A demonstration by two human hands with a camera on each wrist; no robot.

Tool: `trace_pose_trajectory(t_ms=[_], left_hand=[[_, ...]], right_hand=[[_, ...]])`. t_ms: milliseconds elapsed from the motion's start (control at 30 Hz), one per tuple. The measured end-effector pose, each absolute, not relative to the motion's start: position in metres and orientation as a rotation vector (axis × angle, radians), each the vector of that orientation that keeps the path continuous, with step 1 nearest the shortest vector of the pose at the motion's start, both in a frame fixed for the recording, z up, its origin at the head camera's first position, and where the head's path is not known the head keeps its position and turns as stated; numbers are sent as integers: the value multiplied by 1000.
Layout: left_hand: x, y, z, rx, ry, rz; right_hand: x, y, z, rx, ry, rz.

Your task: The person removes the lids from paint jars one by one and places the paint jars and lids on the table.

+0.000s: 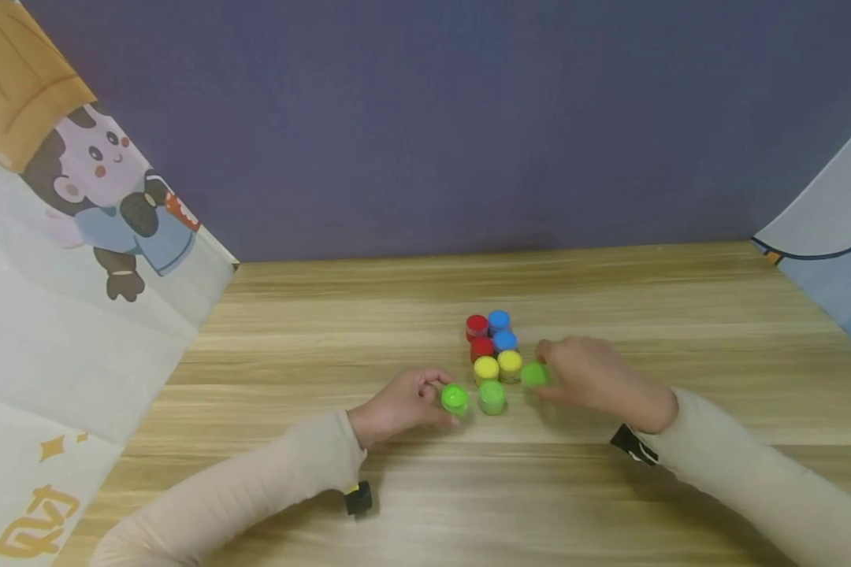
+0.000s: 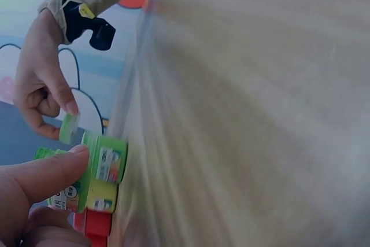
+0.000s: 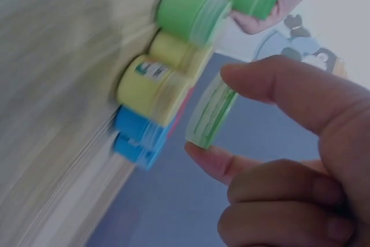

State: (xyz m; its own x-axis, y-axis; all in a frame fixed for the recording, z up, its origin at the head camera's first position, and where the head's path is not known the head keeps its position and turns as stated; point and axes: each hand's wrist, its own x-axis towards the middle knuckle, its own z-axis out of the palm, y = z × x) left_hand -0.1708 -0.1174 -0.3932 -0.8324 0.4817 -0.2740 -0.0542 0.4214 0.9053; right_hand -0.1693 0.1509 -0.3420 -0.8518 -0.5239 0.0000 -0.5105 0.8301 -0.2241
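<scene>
Six small jars, a pair each of red jars (image 1: pixel 477 324), blue jars (image 1: pixel 499 319) and yellow jars (image 1: pixel 486 368), stand clustered by colour on the wood-grain table (image 1: pixel 312 311), and that part of the work looks settled. One standing green jar (image 1: pixel 492 397) sits upright just in front of the yellow pair. What appears unfinished is in my grasp: the held green jar (image 1: pixel 455 400), raised just left of its match, and a green lid (image 3: pixel 211 114), near the right-hand yellow jar. Jar and lid are apart, and the jar has no place in the group yet. Its bright top hints at a bare mouth, though I cannot tell for certain. My left hand (image 1: pixel 404 403) comes in from the left, thumb against the near side of the jar, fingers curled about the other, gripping it nearly upright. My right hand (image 1: pixel 592 374) reaches in from the opposite side, back of the hand upward. Its thumb and index finger pinch the lid by opposite edges; the right wrist view shows the other fingers folded toward my palm.
</scene>
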Motion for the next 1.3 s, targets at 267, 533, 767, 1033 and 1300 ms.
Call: trace_pose_trajectory(t_ms=[267, 533, 767, 1033, 1300], left_hand=[[-188, -124, -390, 318, 2175, 1495], [-204, -132, -390, 238, 2253, 1507], [-219, -133, -390, 243, 2308, 1523], [-232, -129, -388, 228, 2338, 1536], [-243, -127, -391, 196, 2330, 1557]], right_hand=[[-195, 160, -344, -724, 2962, -319], [-223, 160, -344, -693, 2947, -343], [-240, 161, -352, -601, 2908, -377], [-252, 160, -361, -561, 2880, -372], [-259, 158, -364, -543, 2893, -356]])
